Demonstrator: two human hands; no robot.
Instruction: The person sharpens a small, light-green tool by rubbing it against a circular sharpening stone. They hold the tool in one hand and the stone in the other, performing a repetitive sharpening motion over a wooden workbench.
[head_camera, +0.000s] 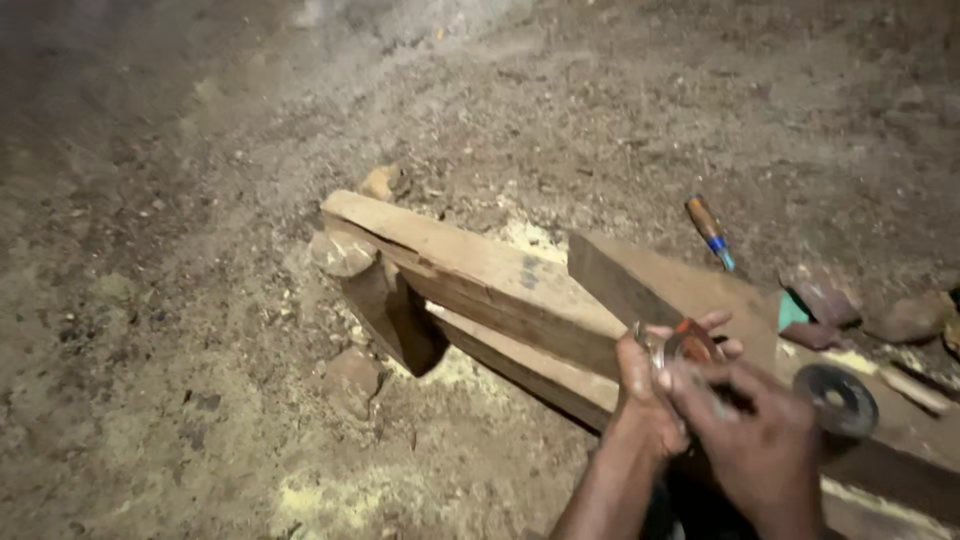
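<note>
Wooden planks (480, 275), rough and pale brown, lie slanted across a dirt floor (180, 300), propped at their upper end on a short log block (395, 310). Patches of yellow sawdust (330, 495) lie scattered under and beside them. A darker wedge-shaped board (650, 285) rests on top of the planks, just behind the person's hands.

Both hands meet low at the right of the view, over the planks. The left hand (650, 395) has its fingers curled around a small round metal object with an orange-red face (685, 345); the grip looks closed on it. The right hand (765, 440) overlaps the left from the near side, its fingers bent and pressed to the same object. Whether the right hand truly grips it or only touches it cannot be told, since blur hides the fingertips.

A dark round disc (838, 398) sits on the wood just right of the right hand. A tool with a brown handle and blue band (708, 230) lies on the dirt, well apart beyond the boards. Reddish stones (900, 315) and a green scrap (792, 310) lie at the far right.
</note>
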